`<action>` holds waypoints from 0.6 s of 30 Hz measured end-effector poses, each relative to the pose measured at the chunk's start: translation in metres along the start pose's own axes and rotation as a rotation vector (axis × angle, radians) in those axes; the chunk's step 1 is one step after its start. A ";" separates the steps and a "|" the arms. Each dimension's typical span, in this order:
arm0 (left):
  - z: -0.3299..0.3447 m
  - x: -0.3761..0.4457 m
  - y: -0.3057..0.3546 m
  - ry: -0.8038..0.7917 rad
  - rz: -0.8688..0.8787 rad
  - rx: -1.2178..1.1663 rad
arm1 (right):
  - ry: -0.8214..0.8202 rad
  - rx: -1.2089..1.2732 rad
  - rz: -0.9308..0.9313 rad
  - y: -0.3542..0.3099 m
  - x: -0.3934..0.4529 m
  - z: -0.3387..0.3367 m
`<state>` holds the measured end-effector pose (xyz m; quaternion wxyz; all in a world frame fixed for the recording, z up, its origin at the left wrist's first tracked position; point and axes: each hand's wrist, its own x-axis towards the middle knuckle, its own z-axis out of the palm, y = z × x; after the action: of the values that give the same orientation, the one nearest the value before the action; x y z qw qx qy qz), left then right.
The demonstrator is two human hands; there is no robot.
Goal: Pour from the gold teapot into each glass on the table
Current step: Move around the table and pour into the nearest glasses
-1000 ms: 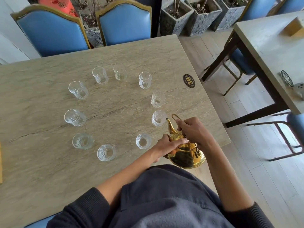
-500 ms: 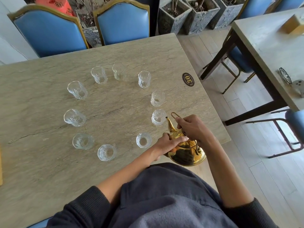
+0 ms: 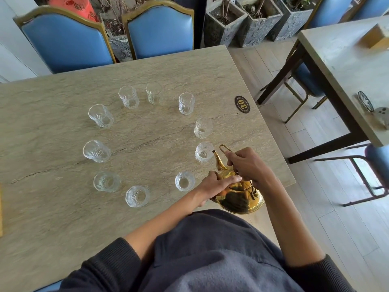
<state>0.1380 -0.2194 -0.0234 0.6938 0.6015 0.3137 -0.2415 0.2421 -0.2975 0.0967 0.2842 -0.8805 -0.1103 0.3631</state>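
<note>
The gold teapot (image 3: 239, 200) is tilted forward near the table's front right edge. Its spout tip rests over the rim of a clear glass (image 3: 203, 152). My right hand (image 3: 248, 165) grips the teapot's wire handle. My left hand (image 3: 214, 184) presses its fingers on the lid. Several clear glasses stand in a ring on the stone-look table (image 3: 63, 207), among them one (image 3: 184, 181) just left of the teapot and one (image 3: 203, 127) behind the spout. I cannot tell if liquid is flowing.
An oval number plaque (image 3: 243, 104) lies near the table's right edge. Two blue chairs (image 3: 160, 30) stand at the far side. A second table (image 3: 345, 66) is to the right across a strip of floor. Stone planters (image 3: 223, 22) line the back.
The teapot has tipped a little further forward, bringing its spout over the glass's rim. Both hands keep the same hold.
</note>
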 end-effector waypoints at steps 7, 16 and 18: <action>0.000 -0.002 0.004 -0.010 0.017 -0.006 | -0.003 -0.009 -0.008 -0.001 0.000 -0.001; 0.002 -0.003 0.003 -0.009 0.032 0.006 | 0.007 -0.009 -0.023 0.000 -0.002 -0.001; 0.002 -0.003 0.002 -0.013 0.026 0.014 | 0.011 -0.010 -0.026 0.001 -0.003 -0.001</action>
<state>0.1379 -0.2208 -0.0199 0.6948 0.6089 0.2996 -0.2383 0.2407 -0.2997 0.0987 0.2850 -0.8824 -0.1219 0.3539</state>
